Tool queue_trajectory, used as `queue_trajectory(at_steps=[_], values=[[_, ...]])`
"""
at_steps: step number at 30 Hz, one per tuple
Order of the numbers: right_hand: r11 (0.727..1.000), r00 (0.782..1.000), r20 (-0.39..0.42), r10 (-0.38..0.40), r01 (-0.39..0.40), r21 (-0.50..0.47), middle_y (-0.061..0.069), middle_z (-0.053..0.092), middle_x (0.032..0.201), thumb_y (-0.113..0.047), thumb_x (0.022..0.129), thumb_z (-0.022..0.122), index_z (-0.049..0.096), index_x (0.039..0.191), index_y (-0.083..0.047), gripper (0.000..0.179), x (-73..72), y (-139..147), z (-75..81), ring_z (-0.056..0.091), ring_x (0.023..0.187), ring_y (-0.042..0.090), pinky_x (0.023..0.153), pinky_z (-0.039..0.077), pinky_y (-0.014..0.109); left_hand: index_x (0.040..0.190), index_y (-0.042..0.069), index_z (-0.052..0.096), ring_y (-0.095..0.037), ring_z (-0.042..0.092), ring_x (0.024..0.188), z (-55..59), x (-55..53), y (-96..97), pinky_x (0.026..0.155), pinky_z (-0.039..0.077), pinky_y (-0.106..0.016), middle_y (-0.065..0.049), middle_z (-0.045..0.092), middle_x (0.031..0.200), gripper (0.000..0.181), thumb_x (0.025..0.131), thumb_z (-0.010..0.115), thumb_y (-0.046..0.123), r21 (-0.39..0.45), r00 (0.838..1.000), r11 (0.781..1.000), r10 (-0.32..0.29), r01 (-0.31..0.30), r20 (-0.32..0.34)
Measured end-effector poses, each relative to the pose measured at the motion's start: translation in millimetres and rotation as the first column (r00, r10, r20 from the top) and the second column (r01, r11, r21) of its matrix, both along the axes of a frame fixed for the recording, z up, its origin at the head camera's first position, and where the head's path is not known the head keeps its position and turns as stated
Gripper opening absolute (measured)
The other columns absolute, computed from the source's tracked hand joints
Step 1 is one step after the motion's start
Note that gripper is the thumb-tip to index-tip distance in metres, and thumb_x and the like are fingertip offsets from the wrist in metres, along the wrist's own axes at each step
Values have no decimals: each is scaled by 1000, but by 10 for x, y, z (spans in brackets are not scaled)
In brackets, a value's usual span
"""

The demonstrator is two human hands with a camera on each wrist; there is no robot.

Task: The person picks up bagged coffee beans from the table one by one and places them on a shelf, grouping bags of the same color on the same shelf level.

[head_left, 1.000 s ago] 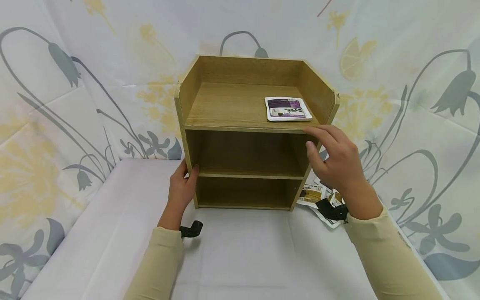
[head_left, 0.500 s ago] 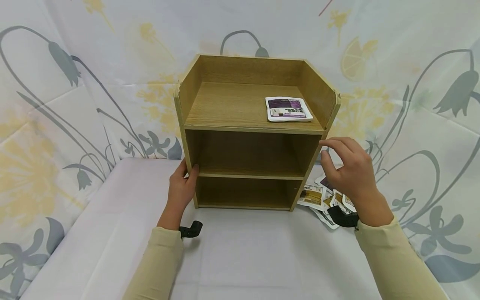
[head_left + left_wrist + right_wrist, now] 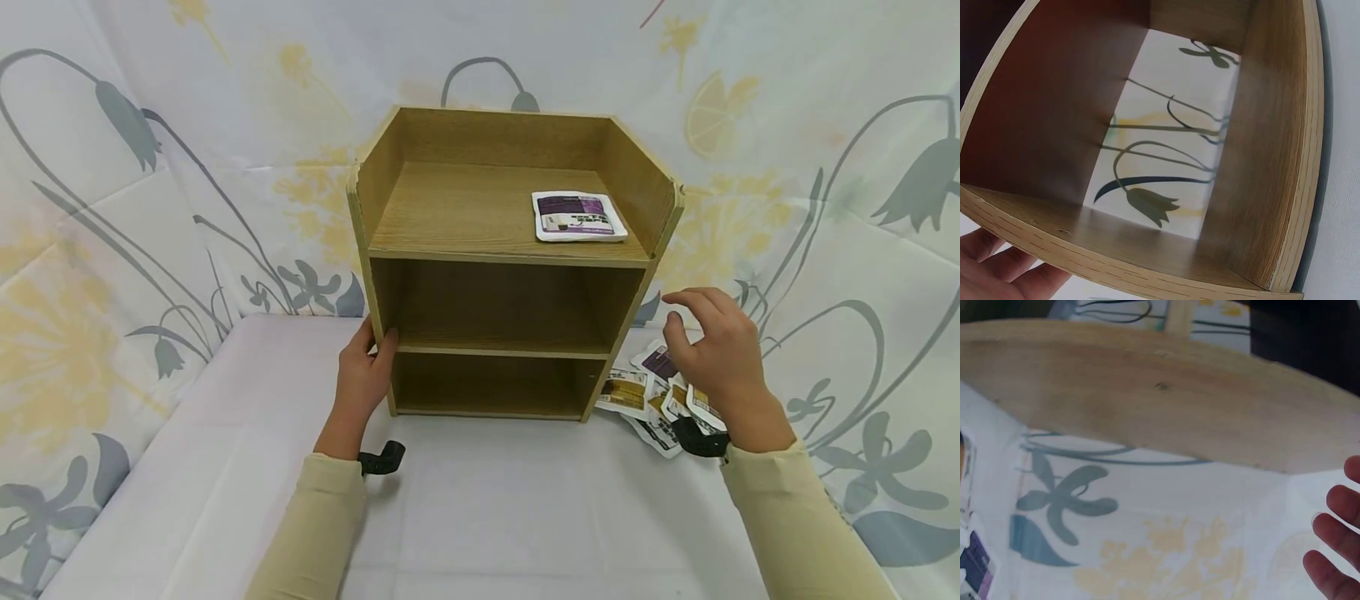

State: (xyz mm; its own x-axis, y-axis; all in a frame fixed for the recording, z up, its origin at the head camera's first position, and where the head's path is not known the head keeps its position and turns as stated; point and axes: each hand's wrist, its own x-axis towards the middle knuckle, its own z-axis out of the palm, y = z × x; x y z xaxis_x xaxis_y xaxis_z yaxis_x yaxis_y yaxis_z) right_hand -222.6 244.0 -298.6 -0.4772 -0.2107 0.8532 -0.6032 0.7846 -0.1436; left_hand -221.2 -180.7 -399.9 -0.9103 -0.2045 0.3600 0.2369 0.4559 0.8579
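Note:
A small wooden shelf unit (image 3: 457,208) stands upright in the head view, with two compartments below its top board. My left hand (image 3: 360,371) grips its left side panel, thumb at the front edge and the other fingers outside. In the left wrist view those fingers (image 3: 1007,269) show beside the panel. One white and purple packet (image 3: 580,218) lies flat on the right part of the top board. My right hand (image 3: 716,346) hovers right of the unit, holding nothing, fingers loosely bent. In the right wrist view its fingers (image 3: 1338,534) are apart from the side panel (image 3: 1160,387).
Several flat packets (image 3: 626,392) lie in a loose pile on the white tabletop (image 3: 480,500), right of the unit and partly behind my right hand. A flower-printed cloth (image 3: 262,108) hangs behind and along the sides.
My right hand has left the top board's front right edge and moved right and a little down, over the pile of packets. The left hand keeps its grip on the shelf unit.

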Motion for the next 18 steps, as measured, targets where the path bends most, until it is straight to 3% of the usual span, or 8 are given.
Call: queue_trajectory(at_steps=[7, 11, 14, 18], values=[[998, 993, 97, -68, 67, 15, 20, 67, 101, -6, 85, 54, 70, 101, 0, 23, -85, 160, -169, 61, 94, 39, 78, 48, 54, 148, 19, 40, -32, 50, 132, -7, 1, -5, 97, 50, -52, -14, 50, 144, 56, 100, 43, 47, -3, 1000, 1000, -10, 10, -1], [993, 974, 194, -114, 111, 30, 22, 64, 107, -7, 88, 52, 68, 106, 1, 25, -139, 221, -268, 59, 100, 42, 81, 47, 58, 149, 19, 39, -31, 49, 133, 0, 5, -6, 98, 50, -52, -13, 49, 145, 56, 100, 43, 47, -4, 1000, 1000, -7, 7, 9], [987, 941, 298, -159, 148, 57, 25, 61, 114, -9, 90, 51, 66, 112, 0, 28, -185, 261, -341, 56, 106, 44, 85, 45, 60, 149, 18, 39, -32, 50, 132, 6, 10, -2, 98, 50, -52, -14, 50, 144, 56, 100, 43, 46, -5, 1000, 1000, -4, 4, 7], [976, 872, 438, -217, 188, 109, 28, 55, 123, -14, 93, 48, 60, 122, 0, 34, -261, 319, -424, 51, 111, 47, 87, 42, 63, 149, 17, 38, -34, 51, 130, 8, 11, 3, 97, 50, -53, -16, 50, 144, 55, 101, 44, 43, -9, 1000, 1000, -2, 2, -4]])
